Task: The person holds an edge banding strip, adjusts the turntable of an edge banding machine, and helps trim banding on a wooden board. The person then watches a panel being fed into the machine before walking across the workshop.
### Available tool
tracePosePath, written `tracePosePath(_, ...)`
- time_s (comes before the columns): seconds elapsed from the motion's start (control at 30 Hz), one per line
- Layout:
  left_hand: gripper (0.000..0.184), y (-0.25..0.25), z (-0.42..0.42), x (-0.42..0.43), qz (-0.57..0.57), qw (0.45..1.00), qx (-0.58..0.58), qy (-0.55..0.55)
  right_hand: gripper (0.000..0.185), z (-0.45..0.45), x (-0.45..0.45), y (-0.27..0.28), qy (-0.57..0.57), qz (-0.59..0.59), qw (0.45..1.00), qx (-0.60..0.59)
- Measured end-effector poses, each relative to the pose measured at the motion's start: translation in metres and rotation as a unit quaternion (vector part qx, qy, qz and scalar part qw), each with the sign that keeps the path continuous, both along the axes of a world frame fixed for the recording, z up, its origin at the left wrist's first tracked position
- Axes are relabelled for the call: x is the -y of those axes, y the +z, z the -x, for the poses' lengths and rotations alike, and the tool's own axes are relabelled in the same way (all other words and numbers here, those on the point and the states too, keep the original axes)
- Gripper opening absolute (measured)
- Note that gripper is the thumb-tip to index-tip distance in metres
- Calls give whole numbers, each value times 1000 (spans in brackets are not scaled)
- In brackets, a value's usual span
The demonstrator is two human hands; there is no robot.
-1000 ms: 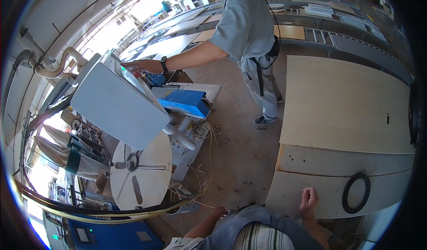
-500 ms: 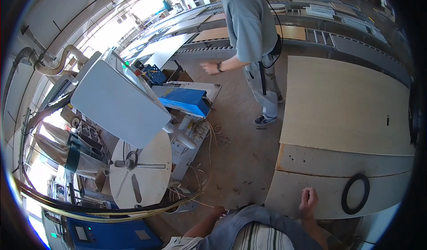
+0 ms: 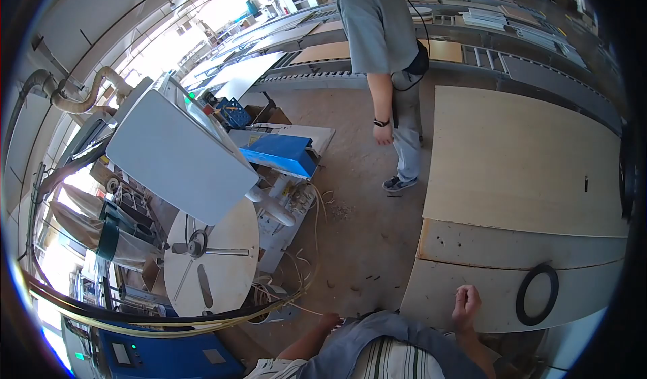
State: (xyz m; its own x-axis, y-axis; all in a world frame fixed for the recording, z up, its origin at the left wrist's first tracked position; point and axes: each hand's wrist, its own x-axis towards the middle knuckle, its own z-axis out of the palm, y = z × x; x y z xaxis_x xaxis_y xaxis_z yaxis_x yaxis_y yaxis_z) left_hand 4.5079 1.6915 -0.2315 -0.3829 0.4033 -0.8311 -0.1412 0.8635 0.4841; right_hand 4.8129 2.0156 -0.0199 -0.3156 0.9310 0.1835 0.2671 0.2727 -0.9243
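My right hand [image 3: 466, 305] is curled into a fist at the near edge of a pale board-covered table, with nothing showing in it. To its right, a black ring [image 3: 537, 295] lies flat on the pale surface. My left hand [image 3: 330, 321] is low beside my body, close to the apron [image 3: 397, 332]; its fingers are mostly hidden, so I cannot tell what they hold. Beyond the fist, a large beige board [image 3: 522, 160] lies on the table, with a small dark object [image 3: 586, 184] near its right side.
A co-worker [image 3: 391, 62] stands on the floor ahead, beside the table. At left are a machine with a white panel [image 3: 182, 153], a round pale disc [image 3: 229, 271] and a blue cabinet [image 3: 168, 355]. Hoses and cables [image 3: 317, 237] trail on the floor. Roller conveyors [image 3: 317, 81] run behind.
The co-worker's raised forearm has dropped to hang at the side, and the torso has turned slightly. My hands stay where they were.
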Motion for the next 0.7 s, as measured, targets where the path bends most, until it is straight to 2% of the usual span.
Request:
tracePosePath(0.1, 13, 15, -2, -9, 3, 1000, -2, -1, 9, 2, 1, 5, 0, -12, 1000, 2)
tracePosePath(0.7, 21, -103, 6, 45, 158, 986, -3, -49, 10, 1, 1, 2, 1, -16, 1000, 10)
